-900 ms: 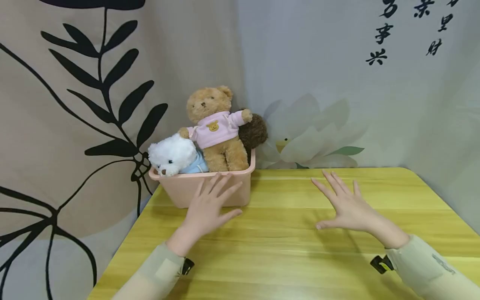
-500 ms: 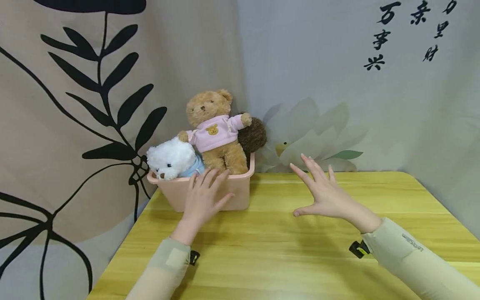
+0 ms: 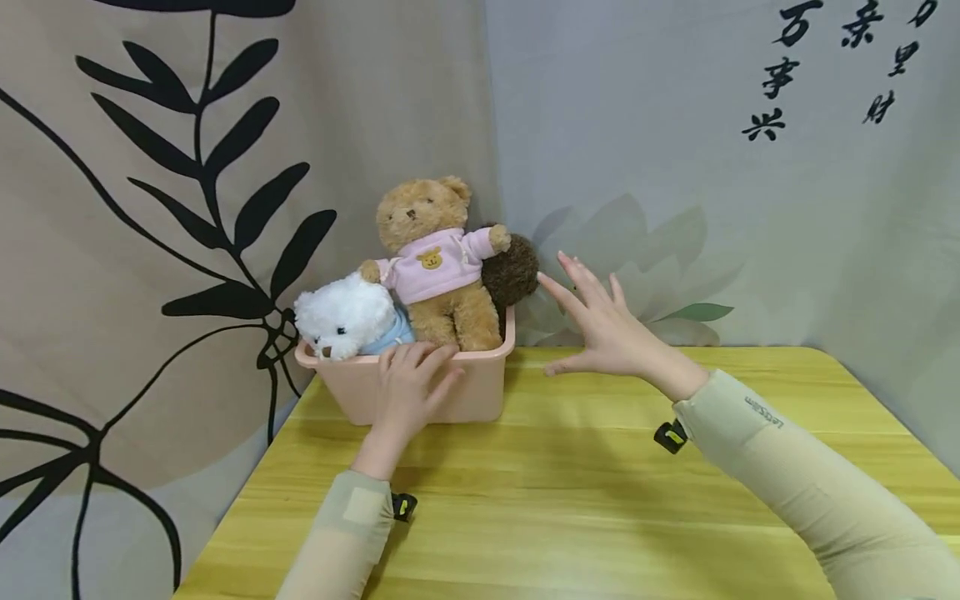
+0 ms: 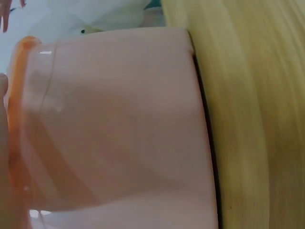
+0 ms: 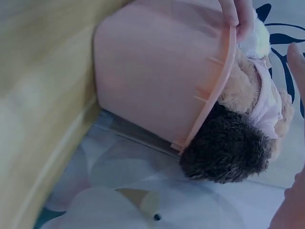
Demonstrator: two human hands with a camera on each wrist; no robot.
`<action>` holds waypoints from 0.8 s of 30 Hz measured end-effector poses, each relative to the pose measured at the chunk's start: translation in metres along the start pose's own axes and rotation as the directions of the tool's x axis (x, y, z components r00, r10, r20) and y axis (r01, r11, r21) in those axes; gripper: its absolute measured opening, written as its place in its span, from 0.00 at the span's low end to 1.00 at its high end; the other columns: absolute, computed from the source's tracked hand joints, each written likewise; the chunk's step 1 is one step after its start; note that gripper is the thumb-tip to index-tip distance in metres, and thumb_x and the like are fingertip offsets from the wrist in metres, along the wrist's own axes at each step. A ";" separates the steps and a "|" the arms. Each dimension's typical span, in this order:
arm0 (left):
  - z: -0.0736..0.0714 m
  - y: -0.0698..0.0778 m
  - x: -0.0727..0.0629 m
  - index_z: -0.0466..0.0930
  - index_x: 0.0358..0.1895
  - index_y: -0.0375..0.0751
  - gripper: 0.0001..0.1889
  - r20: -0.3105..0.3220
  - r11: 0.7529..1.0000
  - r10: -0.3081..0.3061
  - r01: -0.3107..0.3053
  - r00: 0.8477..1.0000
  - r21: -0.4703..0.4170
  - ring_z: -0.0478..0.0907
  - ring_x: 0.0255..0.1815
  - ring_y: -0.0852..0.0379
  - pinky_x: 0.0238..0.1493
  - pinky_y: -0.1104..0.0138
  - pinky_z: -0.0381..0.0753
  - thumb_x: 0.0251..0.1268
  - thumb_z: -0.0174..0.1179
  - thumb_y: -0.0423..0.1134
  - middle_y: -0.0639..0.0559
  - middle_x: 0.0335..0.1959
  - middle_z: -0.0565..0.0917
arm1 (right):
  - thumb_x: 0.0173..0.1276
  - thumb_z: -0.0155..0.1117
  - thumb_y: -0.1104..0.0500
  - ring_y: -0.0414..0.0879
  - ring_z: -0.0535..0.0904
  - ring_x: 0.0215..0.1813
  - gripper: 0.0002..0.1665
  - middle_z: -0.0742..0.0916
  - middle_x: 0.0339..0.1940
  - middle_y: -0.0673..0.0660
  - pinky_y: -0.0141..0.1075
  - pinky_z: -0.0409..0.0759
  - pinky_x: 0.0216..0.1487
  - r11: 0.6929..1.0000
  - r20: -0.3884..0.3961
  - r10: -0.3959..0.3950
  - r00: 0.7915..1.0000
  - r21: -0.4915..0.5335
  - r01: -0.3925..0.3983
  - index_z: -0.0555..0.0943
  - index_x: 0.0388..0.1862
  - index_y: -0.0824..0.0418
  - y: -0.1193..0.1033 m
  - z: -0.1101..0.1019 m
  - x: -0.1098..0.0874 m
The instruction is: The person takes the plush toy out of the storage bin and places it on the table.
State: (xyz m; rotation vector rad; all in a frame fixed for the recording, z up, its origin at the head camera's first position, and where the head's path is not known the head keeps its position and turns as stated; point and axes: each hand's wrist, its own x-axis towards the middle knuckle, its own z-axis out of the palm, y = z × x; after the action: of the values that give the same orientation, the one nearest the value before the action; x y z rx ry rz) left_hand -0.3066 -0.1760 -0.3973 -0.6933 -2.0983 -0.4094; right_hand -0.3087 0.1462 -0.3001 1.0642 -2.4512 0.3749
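Observation:
A pink plastic storage bin [image 3: 465,392] stands at the table's back left, holding plush toys. A tan teddy bear [image 3: 448,312] in a pink sweater sits upright in it. Left of that bear leans a white plush bear [image 3: 345,312] in blue, its head over the rim. A dark brown furry plush [image 5: 226,145] sticks out at the right end, its face hidden. My left hand [image 3: 408,387] holds the bin's front rim, fingers bent over it and thumb outside. My right hand [image 3: 600,329] is spread in the air, right of the brown plush, holding nothing.
The bin rests on a yellow wood-grain table [image 3: 585,500]. Close behind the table hangs a curtain [image 3: 637,150] printed with black leaves, a pale lotus and dark characters.
My right hand has moved left and up toward the brown plush, fingers still spread. My left hand has gone from spread before the bin to bent over its front rim.

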 end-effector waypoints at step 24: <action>0.007 0.001 -0.001 0.87 0.44 0.51 0.10 -0.114 0.991 -0.056 0.042 0.992 -0.127 0.76 0.39 0.49 0.46 0.51 0.65 0.62 0.64 0.47 0.52 0.37 0.82 | 0.47 0.78 0.38 0.51 0.43 0.78 0.68 0.47 0.80 0.47 0.59 0.47 0.71 0.962 -0.128 0.051 0.990 0.271 -0.015 0.46 0.80 0.43 -0.038 -0.012 0.176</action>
State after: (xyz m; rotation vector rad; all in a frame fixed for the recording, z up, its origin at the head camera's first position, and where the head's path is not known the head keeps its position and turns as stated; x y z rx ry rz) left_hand -0.3103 -0.1719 -0.4024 -0.6737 -1.9940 -0.5982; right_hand -0.3840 0.0165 -0.2005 1.0669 -2.3460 0.7846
